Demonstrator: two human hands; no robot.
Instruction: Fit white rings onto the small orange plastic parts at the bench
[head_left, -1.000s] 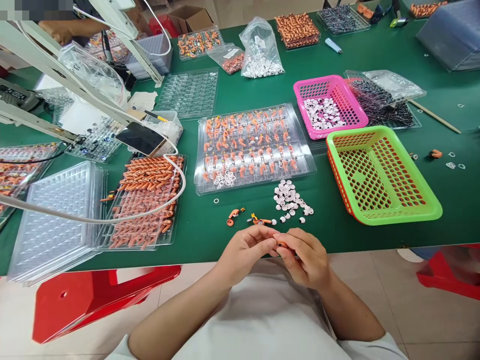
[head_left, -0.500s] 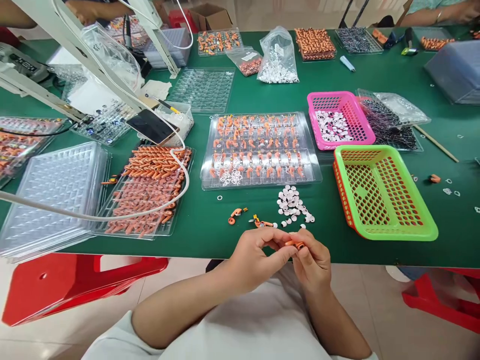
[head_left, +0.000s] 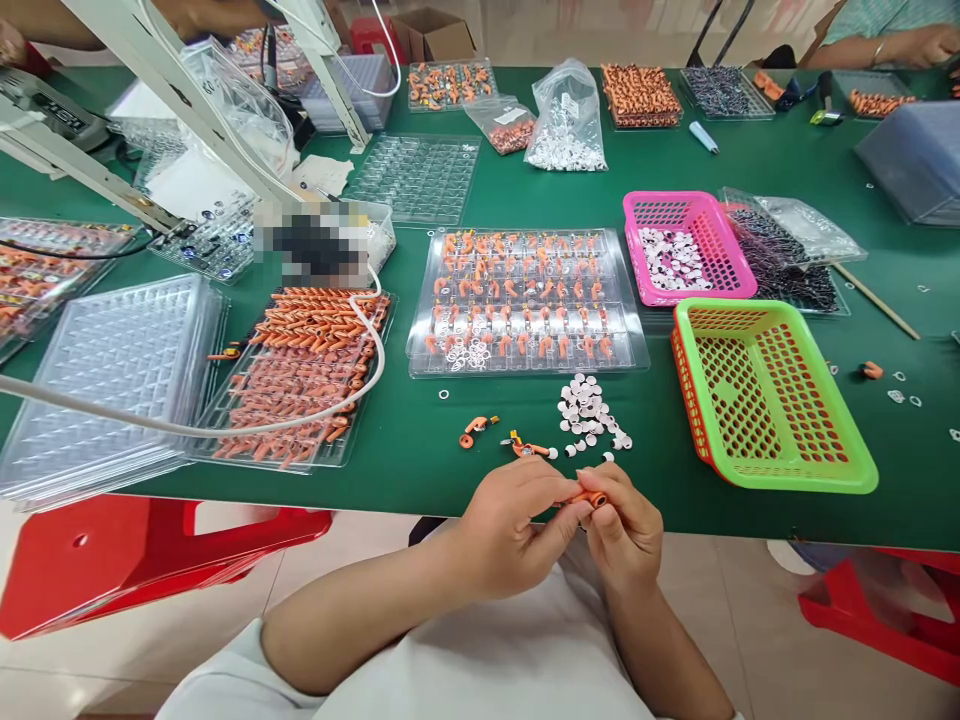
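Note:
Both of my hands meet at the table's near edge around one small orange part (head_left: 595, 499). My left hand (head_left: 517, 520) pinches it from the left, thumb and fingers closed. From the right, the closed fingertips of my right hand (head_left: 626, 525) grip the same part, whose dark round opening faces up. Just beyond lie a pile of small white discs (head_left: 585, 405) and two loose orange pieces, one at the left (head_left: 476, 428) and one nearer my hands (head_left: 529, 447). Farther back sits a clear tray (head_left: 420, 352) with rows of orange parts and white rings.
A green basket (head_left: 855, 465) and a pink basket (head_left: 739, 268) stand at the right. To the left are stacked clear trays (head_left: 127, 350), a tray of orange parts (head_left: 300, 380) and a white cable (head_left: 379, 370). Another person's hand (head_left: 926, 48) shows at the far right.
The orange part has turned slightly between my fingers, and my hands have shifted a little around it. The camera view has moved slightly.

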